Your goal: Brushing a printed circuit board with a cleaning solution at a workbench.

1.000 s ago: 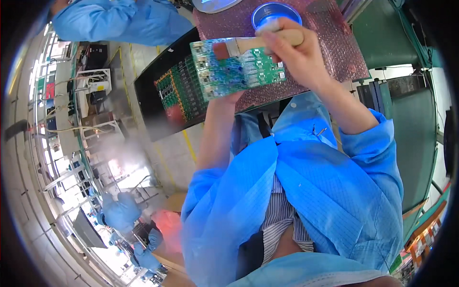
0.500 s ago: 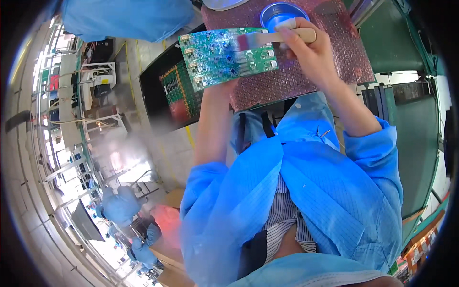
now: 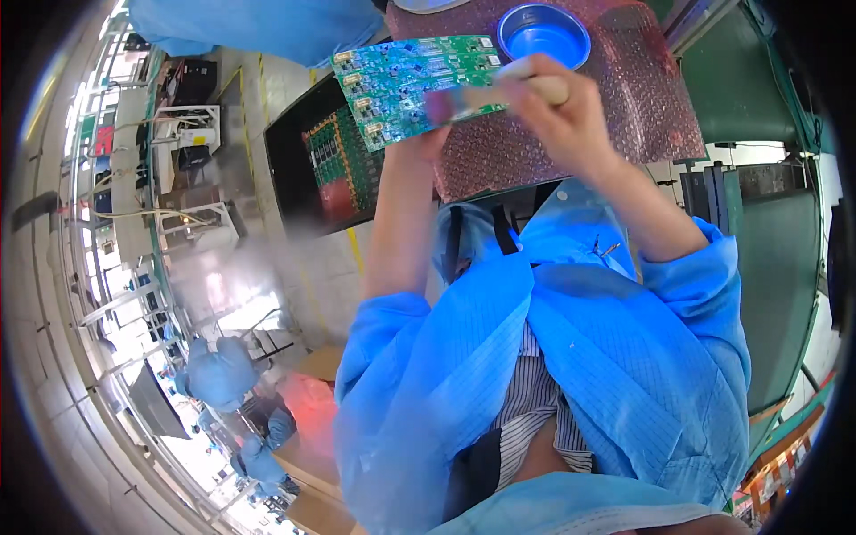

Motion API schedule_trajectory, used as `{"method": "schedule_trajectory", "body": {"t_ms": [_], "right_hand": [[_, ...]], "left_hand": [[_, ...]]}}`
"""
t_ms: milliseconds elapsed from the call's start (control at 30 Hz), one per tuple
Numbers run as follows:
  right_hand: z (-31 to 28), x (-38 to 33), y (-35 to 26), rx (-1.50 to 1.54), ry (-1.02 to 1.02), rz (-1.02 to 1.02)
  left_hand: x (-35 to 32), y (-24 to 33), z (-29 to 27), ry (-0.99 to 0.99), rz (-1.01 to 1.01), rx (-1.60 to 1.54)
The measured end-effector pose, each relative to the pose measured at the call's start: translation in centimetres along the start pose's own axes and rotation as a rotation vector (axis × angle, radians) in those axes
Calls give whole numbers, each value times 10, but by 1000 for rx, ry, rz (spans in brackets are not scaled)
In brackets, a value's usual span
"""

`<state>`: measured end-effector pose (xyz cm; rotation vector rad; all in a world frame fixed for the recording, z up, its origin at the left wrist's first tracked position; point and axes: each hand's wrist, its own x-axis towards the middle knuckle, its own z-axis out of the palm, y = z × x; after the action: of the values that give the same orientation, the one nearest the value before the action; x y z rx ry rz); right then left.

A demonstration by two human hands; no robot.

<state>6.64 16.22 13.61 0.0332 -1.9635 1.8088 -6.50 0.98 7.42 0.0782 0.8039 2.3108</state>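
Note:
My left hand (image 3: 432, 144) supports a green circuit board (image 3: 392, 76) from beneath, at its near edge; most of its fingers are hidden under the board. The board is tilted and lit bluish, with rows of small parts and pale connectors along its ends. In my right hand (image 3: 571, 116) is a flat brush (image 3: 477, 98) with a pale handle. Its reddish bristles, smeared by motion, lie over the lower part of the board. Just beyond my right hand stands a round shallow dish (image 3: 546, 12), glowing blue inside.
Pink bubble wrap (image 3: 646, 116) covers the work surface under the dish. To the left, a black tray (image 3: 292, 178) carries more green boards. Someone in blue clothing (image 3: 259, 27) is at the far left. A dark green surface (image 3: 780, 294) lies to the right.
The brush has moved down and left across the board, toward its near edge. My right hand has come nearer, uncovering more of the dish. The board has shifted slightly away from me.

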Motion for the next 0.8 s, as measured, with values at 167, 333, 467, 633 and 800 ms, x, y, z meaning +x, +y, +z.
{"method": "schedule_trajectory", "body": {"t_ms": [167,333,467,633,800], "right_hand": [[-1,-2,-7,262,99,136],[3,-1,4,204,-11,118],[-8,5,16,170,159,212],[-1,9,23,285,75,93],[-12,22,24,354,226,111]], "left_hand": [[-9,5,-5,-29,67,36],[0,12,-8,-14,29,-5],[-2,17,1,-68,38,-49],[7,16,0,-27,303,973],[6,13,5,66,33,134]]}}
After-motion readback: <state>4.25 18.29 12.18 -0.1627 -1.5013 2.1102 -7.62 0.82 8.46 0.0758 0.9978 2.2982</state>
